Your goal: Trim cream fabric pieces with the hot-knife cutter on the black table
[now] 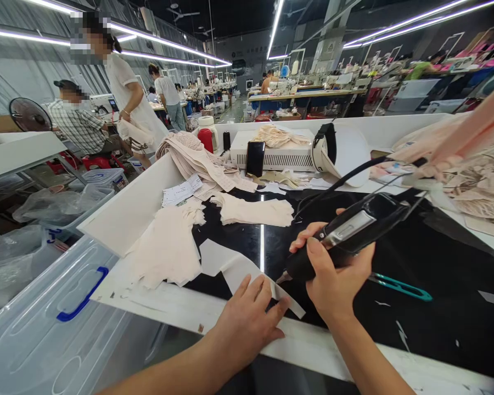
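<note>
Head view: the left hand (249, 315) lies palm down, fingers slightly spread, on a thin white piece (241, 266) near the front edge of the black work surface (456, 323). The right hand (341, 277) is wrapped round a black handheld tool (354, 225), its tip at the piece's edge; whether they touch, I can't tell. I'd judge that edge is being worked, which calls for flat material and fingertips clear of the tip. Of 2 pale stacks, the larger stack (160, 247) crowds the piece's left end; the smaller stack (253, 211) lies beyond. Teal tweezers (407, 288) lie beside the right hand, and the black cord (343, 180) behind could drag. Farther back stands a phone (256, 158).
</note>
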Motion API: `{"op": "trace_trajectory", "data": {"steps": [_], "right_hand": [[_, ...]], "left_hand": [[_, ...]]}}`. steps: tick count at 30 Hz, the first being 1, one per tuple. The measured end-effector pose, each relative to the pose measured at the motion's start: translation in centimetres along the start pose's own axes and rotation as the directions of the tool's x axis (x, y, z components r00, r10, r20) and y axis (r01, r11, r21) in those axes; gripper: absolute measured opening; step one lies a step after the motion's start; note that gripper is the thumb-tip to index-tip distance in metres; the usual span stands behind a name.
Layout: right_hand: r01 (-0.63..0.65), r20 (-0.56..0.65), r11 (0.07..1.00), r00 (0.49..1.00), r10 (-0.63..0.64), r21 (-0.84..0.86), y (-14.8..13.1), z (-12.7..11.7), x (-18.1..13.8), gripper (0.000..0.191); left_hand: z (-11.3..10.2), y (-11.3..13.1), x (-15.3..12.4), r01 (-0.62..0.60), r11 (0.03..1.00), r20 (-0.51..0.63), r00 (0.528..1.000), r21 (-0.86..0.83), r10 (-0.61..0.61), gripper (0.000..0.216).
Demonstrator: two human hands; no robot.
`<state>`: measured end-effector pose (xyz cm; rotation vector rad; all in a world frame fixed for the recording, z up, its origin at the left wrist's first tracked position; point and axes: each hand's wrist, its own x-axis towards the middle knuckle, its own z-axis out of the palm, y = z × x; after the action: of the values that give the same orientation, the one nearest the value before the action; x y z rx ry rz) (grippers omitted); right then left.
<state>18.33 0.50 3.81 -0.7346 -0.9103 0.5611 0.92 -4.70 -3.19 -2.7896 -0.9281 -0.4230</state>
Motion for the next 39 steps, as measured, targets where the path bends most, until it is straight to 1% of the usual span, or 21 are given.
{"op": "trace_trajectory", "data": {"steps": [5,10,17,22,27,33,39], "right_hand": [[0.021,0.024,0.999,0.999,-0.021,0.024,0.0,-0.1,0.1,0.039],[0.026,0.021,1.000,0.999,-0.026,0.011,0.1,-0.1,0.1,0.039],[0.010,0.012,0.999,1.000,-0.010,-0.033,0.3,-0.2,-0.1,0.041],[0.019,0.028,1.000,0.999,-0.018,-0.020,0.2,-0.2,0.0,0.040],[0.028,0.022,1.000,0.999,-0.028,-0.013,0.2,-0.1,0.0,0.041],[0.021,-0.003,0.999,1.000,-0.021,-0.032,0.2,0.2,0.0,0.042],[0.023,0.007,0.999,1.000,-0.023,-0.032,0.2,0.2,-0.1,0.040]], "left_hand": [[0.2,-0.1,-0.1,0.000,1.000,0.008,1.000,-0.003,0.000,0.073],[0.2,-0.1,0.0,0.005,1.000,0.019,1.000,-0.022,-0.005,0.072],[-0.1,-0.1,0.0,0.038,0.996,-0.020,0.999,-0.075,-0.039,0.075],[-0.6,-0.4,-0.1,0.041,0.991,-0.024,0.999,-0.126,-0.044,0.076],[-0.8,-0.5,-0.1,0.031,0.992,-0.046,0.998,-0.126,-0.037,0.077],[-1.0,-0.4,-0.4,0.040,0.993,-0.024,0.999,-0.112,-0.043,0.073],[-1.0,-0.5,-0.4,0.039,0.994,0.003,0.999,-0.105,-0.039,0.071]]}}
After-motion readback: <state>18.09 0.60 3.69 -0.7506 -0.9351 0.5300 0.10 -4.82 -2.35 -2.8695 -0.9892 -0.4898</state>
